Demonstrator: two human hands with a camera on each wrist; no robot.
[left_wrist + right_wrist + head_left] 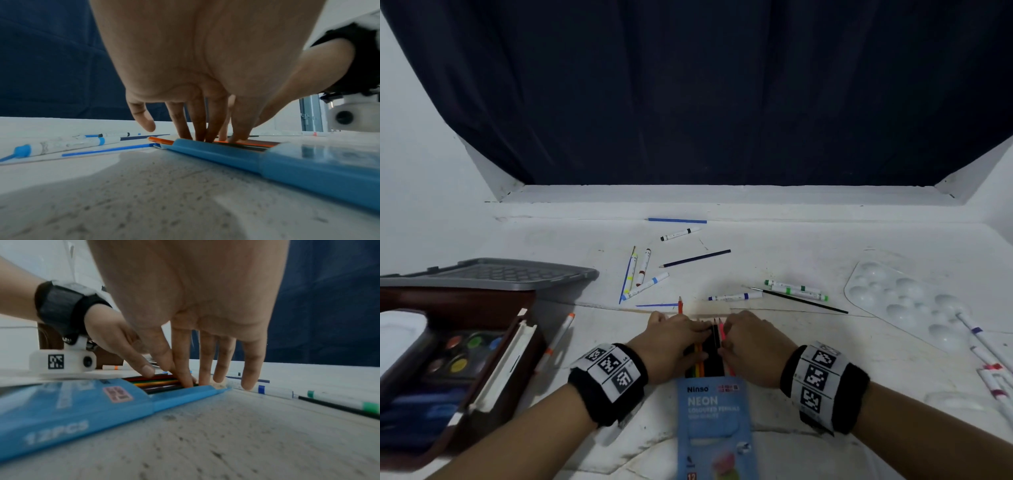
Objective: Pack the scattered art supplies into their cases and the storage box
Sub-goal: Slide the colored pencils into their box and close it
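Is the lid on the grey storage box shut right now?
No: in the head view the grey lid stands propped open behind the storage box, and the paint set inside is exposed.

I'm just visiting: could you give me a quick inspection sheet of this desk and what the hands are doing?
Surface: white table, speckled.
Job's things: blue pencil box open, coloured pencils sticking out; open storage box at left holds paints.
Clutter: markers, loose pencils, brushes, clear palette.
Grippers: left hand and right hand press straight fingers on the pencils.
Cables: nothing seen.
Surroundings: dark curtain, white walls.
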